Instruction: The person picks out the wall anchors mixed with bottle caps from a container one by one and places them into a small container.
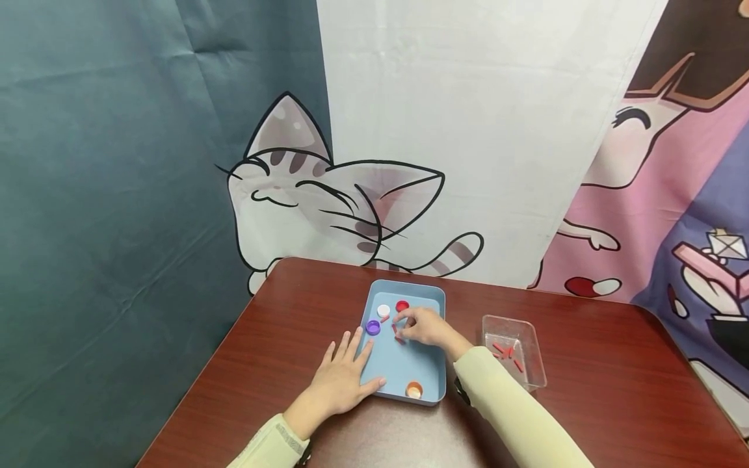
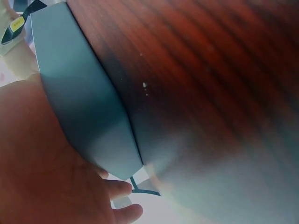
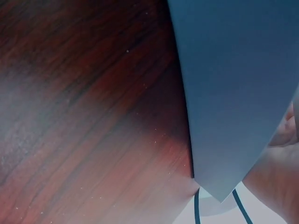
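Note:
A blue tray (image 1: pixel 404 364) lies on the table. My left hand (image 1: pixel 339 380), fingers spread and straight, rests along its left rim; in the left wrist view that hand (image 2: pixel 51 154) lies beside the tray's wall (image 2: pixel 88 93). My right hand (image 1: pixel 426 326) is over the tray's middle, thumb and forefinger pinching a small red stick (image 1: pixel 394 329). Another red stick (image 1: pixel 384 319) lies to its left, and one (image 1: pixel 400 340) shows just below the thumb. Around them sit a white cap (image 1: pixel 383 311), a red cap (image 1: pixel 402 305) and a purple cap (image 1: pixel 373 327).
An orange cap (image 1: pixel 414 390) sits near the tray's front edge. To the right stands a clear plastic box (image 1: pixel 534 357) with several red sticks (image 1: pixel 506 352) inside. The brown table (image 1: pixel 608 383) reaches back to a printed cloth (image 1: pixel 468 130).

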A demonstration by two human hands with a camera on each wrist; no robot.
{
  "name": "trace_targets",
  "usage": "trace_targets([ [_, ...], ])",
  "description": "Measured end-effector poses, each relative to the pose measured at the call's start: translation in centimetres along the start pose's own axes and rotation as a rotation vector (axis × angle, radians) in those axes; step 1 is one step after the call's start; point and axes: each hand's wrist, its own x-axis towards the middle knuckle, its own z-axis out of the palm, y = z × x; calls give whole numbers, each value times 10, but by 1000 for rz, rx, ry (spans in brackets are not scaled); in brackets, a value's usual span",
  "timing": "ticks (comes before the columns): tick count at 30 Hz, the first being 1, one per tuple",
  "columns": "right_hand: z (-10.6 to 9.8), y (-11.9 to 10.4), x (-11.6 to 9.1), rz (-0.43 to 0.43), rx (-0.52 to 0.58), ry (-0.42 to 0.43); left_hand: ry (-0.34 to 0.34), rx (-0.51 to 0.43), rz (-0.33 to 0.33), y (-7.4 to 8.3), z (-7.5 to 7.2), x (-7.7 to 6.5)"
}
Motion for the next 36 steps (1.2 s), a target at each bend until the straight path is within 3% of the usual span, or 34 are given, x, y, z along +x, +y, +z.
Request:
trace_targets([
  [8,4,-2,5,73,10,-30,-11,-13,-6,0,-1,0],
  [22,3,-4,10,95,-22,-80,-11,3,2,0,-1,1],
  [32,4,-6,13,107,-35,-66,-3,10,4,0,-1,3],
  [36,8,-6,14,71,-94,-25,-16,-11,4,3,-7,1],
])
